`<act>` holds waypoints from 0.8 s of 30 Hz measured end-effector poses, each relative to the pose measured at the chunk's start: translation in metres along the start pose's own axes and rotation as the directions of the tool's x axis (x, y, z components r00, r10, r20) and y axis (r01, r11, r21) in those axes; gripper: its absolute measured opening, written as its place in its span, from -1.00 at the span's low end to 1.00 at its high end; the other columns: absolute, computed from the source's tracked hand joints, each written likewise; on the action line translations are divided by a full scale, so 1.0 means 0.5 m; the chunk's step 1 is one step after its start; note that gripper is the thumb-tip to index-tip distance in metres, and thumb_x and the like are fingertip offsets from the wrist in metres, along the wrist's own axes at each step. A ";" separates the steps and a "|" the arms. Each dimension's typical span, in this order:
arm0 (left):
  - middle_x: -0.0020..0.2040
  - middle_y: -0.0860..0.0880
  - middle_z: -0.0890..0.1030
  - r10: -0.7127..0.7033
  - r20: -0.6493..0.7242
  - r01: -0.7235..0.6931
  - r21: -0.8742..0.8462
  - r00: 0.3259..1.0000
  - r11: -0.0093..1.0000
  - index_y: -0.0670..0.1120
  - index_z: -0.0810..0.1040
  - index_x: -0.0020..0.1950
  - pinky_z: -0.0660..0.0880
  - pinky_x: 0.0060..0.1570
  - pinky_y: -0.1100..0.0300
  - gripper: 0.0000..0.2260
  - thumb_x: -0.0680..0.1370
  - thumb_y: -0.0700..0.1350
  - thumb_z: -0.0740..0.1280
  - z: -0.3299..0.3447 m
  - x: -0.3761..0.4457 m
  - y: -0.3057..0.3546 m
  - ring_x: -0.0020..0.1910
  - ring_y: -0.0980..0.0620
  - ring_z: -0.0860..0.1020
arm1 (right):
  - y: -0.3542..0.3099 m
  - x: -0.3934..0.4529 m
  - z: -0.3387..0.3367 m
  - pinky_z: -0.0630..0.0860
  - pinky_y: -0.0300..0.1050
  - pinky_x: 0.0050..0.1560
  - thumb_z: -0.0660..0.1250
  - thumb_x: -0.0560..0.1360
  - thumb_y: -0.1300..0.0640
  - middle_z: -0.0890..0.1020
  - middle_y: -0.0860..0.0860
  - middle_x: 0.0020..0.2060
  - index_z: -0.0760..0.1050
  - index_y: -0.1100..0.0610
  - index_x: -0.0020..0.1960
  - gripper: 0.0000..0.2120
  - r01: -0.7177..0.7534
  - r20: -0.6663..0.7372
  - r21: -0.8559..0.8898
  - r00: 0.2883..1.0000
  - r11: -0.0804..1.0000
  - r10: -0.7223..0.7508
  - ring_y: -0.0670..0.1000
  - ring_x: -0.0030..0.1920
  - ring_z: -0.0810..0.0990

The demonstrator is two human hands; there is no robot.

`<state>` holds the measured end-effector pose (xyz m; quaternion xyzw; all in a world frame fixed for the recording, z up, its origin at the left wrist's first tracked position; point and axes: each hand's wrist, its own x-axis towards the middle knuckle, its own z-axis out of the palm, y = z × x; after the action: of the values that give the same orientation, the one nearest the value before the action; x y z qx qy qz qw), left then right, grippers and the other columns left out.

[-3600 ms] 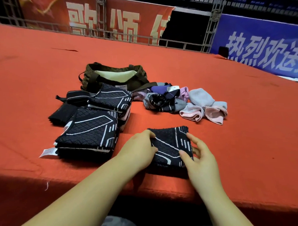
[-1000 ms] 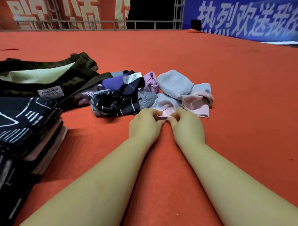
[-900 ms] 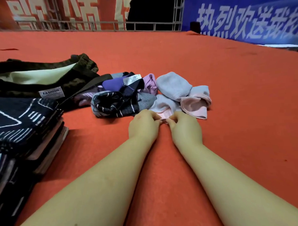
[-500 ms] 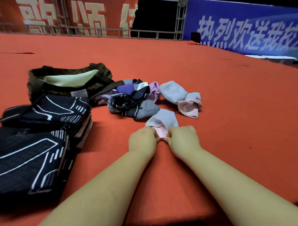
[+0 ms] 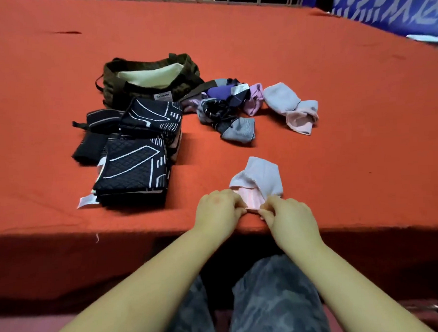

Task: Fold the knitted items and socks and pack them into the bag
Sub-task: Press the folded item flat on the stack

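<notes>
While the pink sock (image 5: 257, 183) lay at the near edge of the tabletop (image 5: 337, 161), toward six o'clock, both hands pinched its open cuff: the left hand (image 5: 218, 210) held the cuff's left corner with curled fingers and the right hand (image 5: 288, 216) held the right corner the same way, so the sock's toe pointed away toward twelve o'clock. Holding it by two corners close to the body probably served to stretch the cuff flat and square before a fold, with room to work away from the clutter. Two stacks of folded dark knitted items (image 5: 136, 166) sat at about ten o'clock from the sock, squared up and tight together, apparently staged for packing. Behind them, near eleven o'clock, the olive bag (image 5: 150, 78) stood with its mouth open and pale lining showing, well placed to receive the piles. A heap of loose socks (image 5: 227, 108) in purple, grey and stripes lay at twelve o'clock just beside the bag, and another pink and lilac pair (image 5: 291, 107) rested at one o'clock, unfolded, so most of the sock work seemed yet to be done.
</notes>
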<state>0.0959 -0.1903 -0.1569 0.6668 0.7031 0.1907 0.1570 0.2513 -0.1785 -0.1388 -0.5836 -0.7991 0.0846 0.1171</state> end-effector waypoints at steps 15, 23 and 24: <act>-0.16 0.12 0.62 -0.279 0.089 0.292 -0.354 0.956 0.888 0.03 0.57 0.01 0.43 -0.03 0.27 -0.86 0.45 -0.07 0.40 -0.061 0.004 -0.075 -0.14 0.11 0.55 | -0.072 0.148 0.012 0.26 -0.10 0.28 0.32 0.46 -0.10 0.45 -0.05 0.24 0.33 -0.08 0.39 -0.49 0.209 0.213 0.003 0.955 0.978 -0.205 0.04 0.28 0.36; -0.25 0.13 0.50 -0.201 0.187 0.238 -0.200 0.962 0.950 0.05 0.45 -0.21 0.41 -0.11 0.21 -0.85 0.47 0.02 0.39 -0.076 0.032 -0.070 -0.16 0.07 0.50 | -0.051 0.147 -0.008 0.40 -0.11 -0.04 0.27 0.48 -0.18 0.58 -0.09 -0.03 0.51 -0.10 0.09 -0.74 0.173 0.254 0.079 0.949 0.982 -0.187 0.02 0.01 0.56; -0.27 0.13 0.49 -0.163 0.173 0.205 -0.262 0.971 0.943 0.05 0.43 -0.20 0.37 -0.17 0.25 -0.85 0.49 0.00 0.37 -0.079 0.030 -0.070 -0.22 0.12 0.47 | -0.046 0.141 -0.019 0.35 -0.12 -0.09 0.27 0.46 -0.19 0.59 -0.10 -0.12 0.52 -0.08 0.00 -0.76 0.190 0.239 0.086 0.949 0.978 -0.205 0.00 -0.06 0.55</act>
<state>0.0454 -0.1789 -0.1383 0.5817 0.7150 0.2216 0.3183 0.2123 -0.1182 -0.1174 -0.4818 -0.8588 0.1688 0.0427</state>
